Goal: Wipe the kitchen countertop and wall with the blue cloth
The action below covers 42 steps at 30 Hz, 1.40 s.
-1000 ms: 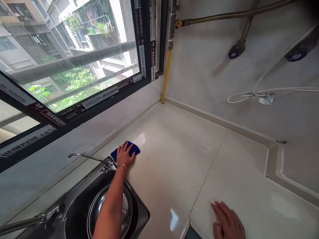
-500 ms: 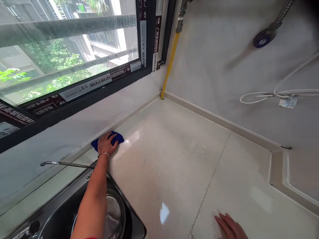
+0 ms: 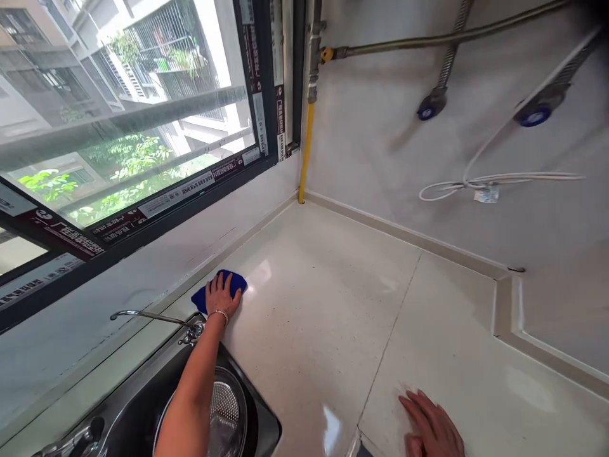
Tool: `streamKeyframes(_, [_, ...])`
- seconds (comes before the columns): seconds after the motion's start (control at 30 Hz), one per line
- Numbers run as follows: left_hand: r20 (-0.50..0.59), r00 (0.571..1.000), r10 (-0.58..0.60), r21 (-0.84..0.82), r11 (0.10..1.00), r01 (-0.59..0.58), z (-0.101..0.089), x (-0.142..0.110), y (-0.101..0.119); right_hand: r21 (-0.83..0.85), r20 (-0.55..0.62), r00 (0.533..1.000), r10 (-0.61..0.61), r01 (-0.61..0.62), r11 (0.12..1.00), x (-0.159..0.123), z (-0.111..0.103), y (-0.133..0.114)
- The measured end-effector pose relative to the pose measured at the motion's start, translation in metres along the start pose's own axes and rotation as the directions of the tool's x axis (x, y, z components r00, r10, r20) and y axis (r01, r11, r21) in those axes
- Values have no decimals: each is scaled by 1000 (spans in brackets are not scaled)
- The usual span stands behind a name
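The left hand [image 3: 219,299] is spread flat over the blue cloth [image 3: 240,281], fingers splayed and not curled, so that the cloth is kept down on the bench [image 3: 333,317] just beside the back corner of the sink [image 3: 269,420]. Compared with half a second ago, the cloth appears to be drawn slightly off the raised edge [image 3: 258,230] along the wall, and the tap [image 3: 194,331], then partly covered by the arm [image 3: 191,381], is exposed again; a short wiping stroke seems to be confined to this corner. The cloth is seen as deep blue and lightly rumpled, its corners left showing on both sides of the fingers. Farther out, a perforated metal bowl [image 3: 224,401] is held in the sink. Well apart, the right hand [image 3: 431,428] is held empty, fingers extended; whether the bench is touched cannot be told.
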<state>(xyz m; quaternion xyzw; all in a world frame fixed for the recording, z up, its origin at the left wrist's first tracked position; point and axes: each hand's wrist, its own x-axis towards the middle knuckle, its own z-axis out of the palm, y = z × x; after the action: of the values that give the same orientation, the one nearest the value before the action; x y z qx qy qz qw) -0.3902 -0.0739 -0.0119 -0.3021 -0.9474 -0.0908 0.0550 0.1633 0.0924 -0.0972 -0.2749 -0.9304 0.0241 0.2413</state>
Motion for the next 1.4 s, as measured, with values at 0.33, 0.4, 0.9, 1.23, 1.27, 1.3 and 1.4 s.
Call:
streamKeyframes(0.33, [27, 999, -23, -305, 952, 30, 2, -75, 89, 42, -101, 995, 24, -20, 999, 13, 1, -12])
streamKeyframes(0.4, [50, 999, -21, -427, 903, 41, -1, -85, 109, 34, -111, 993, 30, -27, 999, 11, 6, -11])
streamKeyframes(0.9, [267, 873, 409, -446, -750, 488, -124, -172, 263, 726, 600, 800, -24, -557, -404, 111, -105, -158])
streamKeyframes(1.23, [346, 782, 518, -114, -804, 584, -148, -202, 288, 698, 525, 845, -96, -493, -519, 98, -124, -181])
streamKeyframes(1.27, [340, 785, 518, -110, -807, 580, -146, -202, 289, 735, 515, 853, -84, -490, -468, 96, -122, -180])
streamKeyframes(1.3, [332, 790, 515, -117, -808, 577, -144, -202, 290, 769, 508, 858, -80, -494, -405, 94, -121, -180])
streamKeyframes(1.4, [323, 801, 504, -131, -814, 565, -142, -201, 294, 810, 533, 835, -134, -550, -204, 89, -125, -179])
